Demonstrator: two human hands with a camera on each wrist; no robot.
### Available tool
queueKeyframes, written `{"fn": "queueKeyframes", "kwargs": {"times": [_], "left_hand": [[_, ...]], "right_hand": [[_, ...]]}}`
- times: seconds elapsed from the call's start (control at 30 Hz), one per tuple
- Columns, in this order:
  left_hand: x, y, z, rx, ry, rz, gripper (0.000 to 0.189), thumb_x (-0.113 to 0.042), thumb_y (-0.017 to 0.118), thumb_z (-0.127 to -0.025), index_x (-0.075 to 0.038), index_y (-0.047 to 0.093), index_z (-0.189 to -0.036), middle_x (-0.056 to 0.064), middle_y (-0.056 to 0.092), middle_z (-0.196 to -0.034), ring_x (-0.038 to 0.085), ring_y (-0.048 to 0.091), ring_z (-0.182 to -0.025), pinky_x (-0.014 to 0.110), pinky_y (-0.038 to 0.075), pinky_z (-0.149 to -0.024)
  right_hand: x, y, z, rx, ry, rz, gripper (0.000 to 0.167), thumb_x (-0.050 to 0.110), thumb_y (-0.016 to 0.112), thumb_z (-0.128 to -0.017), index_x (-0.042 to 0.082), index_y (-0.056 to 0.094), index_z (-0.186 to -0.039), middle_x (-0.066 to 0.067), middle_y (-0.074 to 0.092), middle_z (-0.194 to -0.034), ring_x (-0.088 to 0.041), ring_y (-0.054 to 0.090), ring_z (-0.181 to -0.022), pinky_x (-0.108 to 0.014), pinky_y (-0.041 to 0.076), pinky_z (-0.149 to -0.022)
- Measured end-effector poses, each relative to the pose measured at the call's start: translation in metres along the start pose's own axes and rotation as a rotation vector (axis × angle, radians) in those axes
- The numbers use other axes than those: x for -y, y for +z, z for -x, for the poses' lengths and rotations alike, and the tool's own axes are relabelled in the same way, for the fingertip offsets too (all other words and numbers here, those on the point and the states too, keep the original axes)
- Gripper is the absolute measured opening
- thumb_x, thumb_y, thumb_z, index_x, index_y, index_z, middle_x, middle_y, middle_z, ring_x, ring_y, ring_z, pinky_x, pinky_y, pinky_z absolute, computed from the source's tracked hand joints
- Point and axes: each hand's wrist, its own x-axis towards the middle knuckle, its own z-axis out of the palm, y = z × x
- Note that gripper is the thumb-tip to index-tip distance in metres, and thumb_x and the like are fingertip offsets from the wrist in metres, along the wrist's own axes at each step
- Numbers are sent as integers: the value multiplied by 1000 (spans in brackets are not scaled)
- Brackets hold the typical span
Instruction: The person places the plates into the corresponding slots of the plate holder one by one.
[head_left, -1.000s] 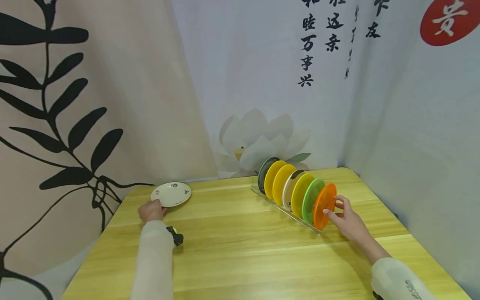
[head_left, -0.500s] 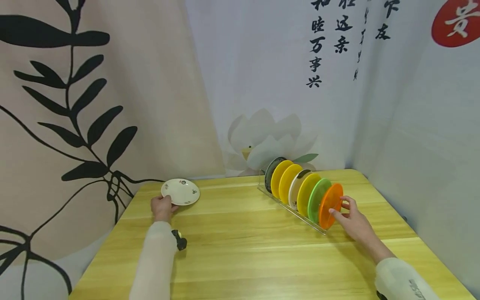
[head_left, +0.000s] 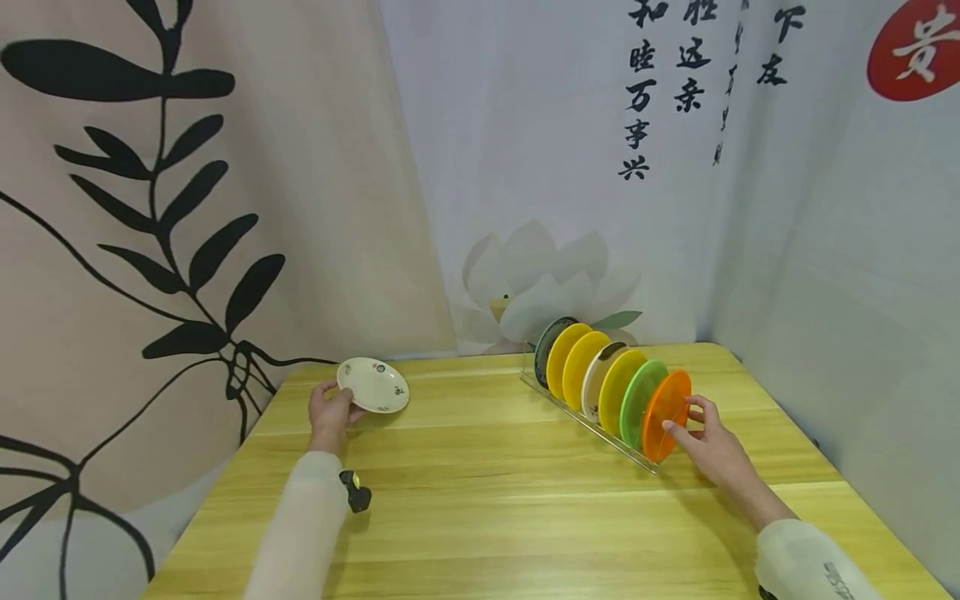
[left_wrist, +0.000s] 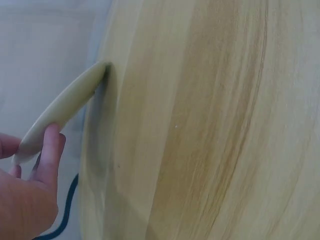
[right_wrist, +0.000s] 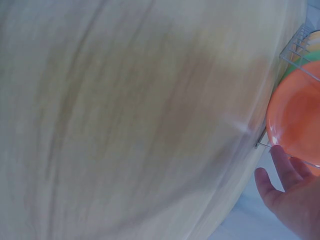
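In the head view my left hand (head_left: 330, 414) pinches the near-left rim of a white oval plate with small printed motifs (head_left: 373, 385). The left wrist view has this plate (left_wrist: 65, 102) tilted edge-on, fingers beneath it, its far end close over the table. My right hand (head_left: 712, 446) holds the rim of an orange plate (head_left: 663, 417) at the near end of a wire dish rack (head_left: 611, 442). From the right wrist, the orange plate (right_wrist: 297, 112) leans in the wire frame, fingertips (right_wrist: 281, 156) at its rim.
Behind the orange plate stand a green plate (head_left: 637, 392), several yellow plates (head_left: 618, 383), a white plate (head_left: 596, 379) and a dark grey plate (head_left: 545, 350). Printed curtains (head_left: 525, 167) close off the back of the wooden table (head_left: 465, 500).
The white plate has tilted up in my left hand and shifted slightly. My right hand stays at the orange plate's rim. The whole head view has drifted rightward in frame.
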Motion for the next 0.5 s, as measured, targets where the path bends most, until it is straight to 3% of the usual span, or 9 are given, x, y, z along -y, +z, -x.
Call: {"fn": "queueKeyframes", "kwargs": {"times": [0.3, 0.5], "left_hand": [[-13, -4, 7, 77, 22, -20, 58, -4, 47, -97, -5, 28, -151, 30, 52, -131, 20, 70, -89, 33, 58, -81], [-19, -1, 7, 109, 57, 14, 56, -1, 52, -92, -2, 34, -145, 20, 61, -113, 18, 71, -81, 34, 60, -76]], "right_hand": [[-1, 0, 0, -1, -6, -2, 81, 55, 49, -100, 3, 13, -150, -40, 29, -148, -53, 50, -122, -65, 46, -91], [-2, 1, 0, -4, -13, 0, 80, 55, 49, -100, 3, 13, -150, -40, 29, -147, -53, 51, -121, -64, 48, -90]]}}
